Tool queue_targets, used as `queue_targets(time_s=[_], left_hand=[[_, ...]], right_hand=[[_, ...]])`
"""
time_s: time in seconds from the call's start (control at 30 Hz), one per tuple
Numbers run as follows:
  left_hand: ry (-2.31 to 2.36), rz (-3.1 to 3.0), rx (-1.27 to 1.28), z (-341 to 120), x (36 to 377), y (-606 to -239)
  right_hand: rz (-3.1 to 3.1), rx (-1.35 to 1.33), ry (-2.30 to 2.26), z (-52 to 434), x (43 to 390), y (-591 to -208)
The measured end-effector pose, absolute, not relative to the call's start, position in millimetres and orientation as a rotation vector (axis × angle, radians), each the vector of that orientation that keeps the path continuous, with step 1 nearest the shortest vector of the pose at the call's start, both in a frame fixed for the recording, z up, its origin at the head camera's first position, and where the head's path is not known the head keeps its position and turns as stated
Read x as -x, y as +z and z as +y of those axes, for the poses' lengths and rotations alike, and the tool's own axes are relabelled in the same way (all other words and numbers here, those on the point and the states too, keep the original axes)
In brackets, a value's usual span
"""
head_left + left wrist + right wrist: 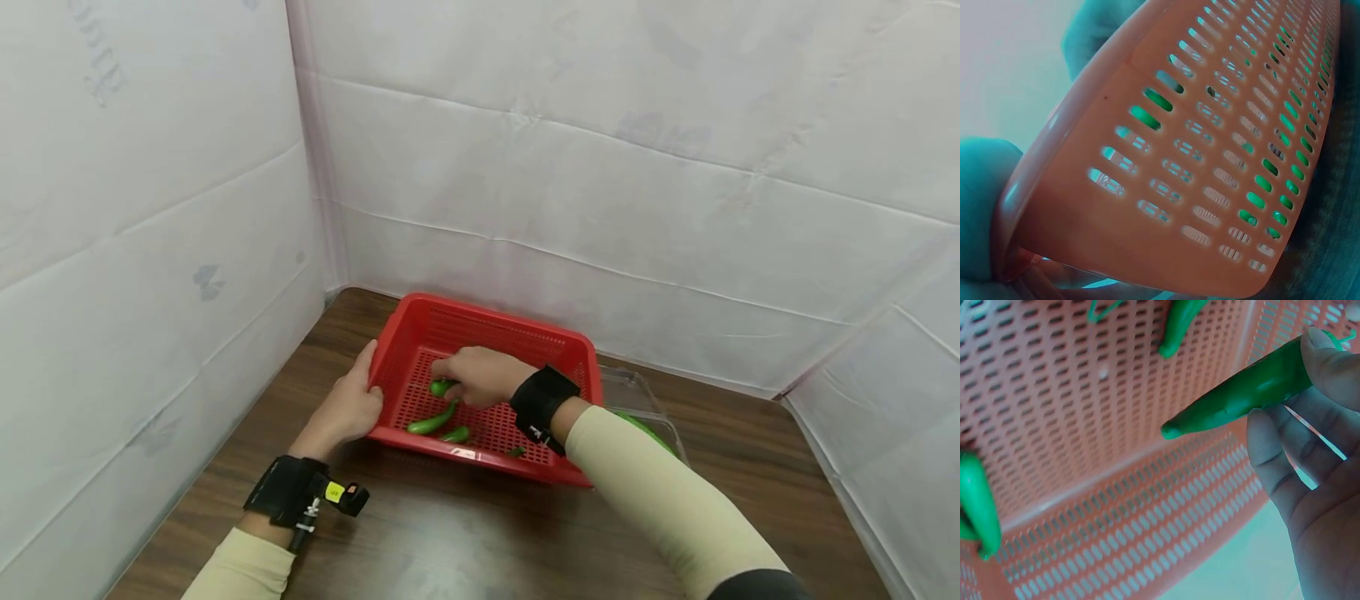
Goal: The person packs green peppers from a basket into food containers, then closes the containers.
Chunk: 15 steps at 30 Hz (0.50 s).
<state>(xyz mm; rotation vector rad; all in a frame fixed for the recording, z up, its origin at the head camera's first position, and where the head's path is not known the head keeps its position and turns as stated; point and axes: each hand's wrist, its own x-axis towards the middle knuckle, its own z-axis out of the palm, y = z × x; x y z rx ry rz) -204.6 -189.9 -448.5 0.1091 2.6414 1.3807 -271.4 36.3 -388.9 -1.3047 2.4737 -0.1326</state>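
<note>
While the left hand [347, 410] steadies the red basket [555, 340] on the desk [450, 533] by gripping its left wall, the right hand [480, 377] pinches one green pepper [1241, 397] above the basket floor; lift straight up, clear of the rim.

Faint mirrored lettering shows through the white sheeting [97, 58] at 10 o'clock, illegible; a small yellow tag [334, 492] on the left wristband is too small to read.
</note>
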Motion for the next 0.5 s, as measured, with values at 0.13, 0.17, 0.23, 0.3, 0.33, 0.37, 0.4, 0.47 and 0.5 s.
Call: queue_targets(time_s=[0.13,0.17,0.23,0.3,0.33,0.37,0.4,0.47,0.5], left_hand=[[1.369,2.638,-0.102,-193,205,-448],[1.368,2.638,-0.105,-193,205,-448],[1.368,2.635,-0.106,-195,205,-449],[1.368,2.632,-0.106,-196,205,-449],[1.366,2.633,-0.111,-197,205,-449],[1.369,2.631,-0.109,-198,205,-449],[1.369,2.631,-0.106,-199,206,-449],[1.369,2.634,-0.105,-200,206,-449],[1.367,2.637,-0.104,-201,206,-449]], right_hand=[[2.522,1.276,-0.16,50,272,-378],[2.528,1.268,-0.172,54,272,-376],[2.536,1.254,-0.185,60,273,-372],[2.539,1.25,-0.192,68,274,-370],[2.54,1.25,-0.194,71,275,-368],[2.54,1.253,-0.196,75,275,-367],[2.543,1.253,-0.196,78,275,-365],[2.548,1.254,-0.2,85,276,-362],[2.547,1.248,-0.203,88,276,-359]])
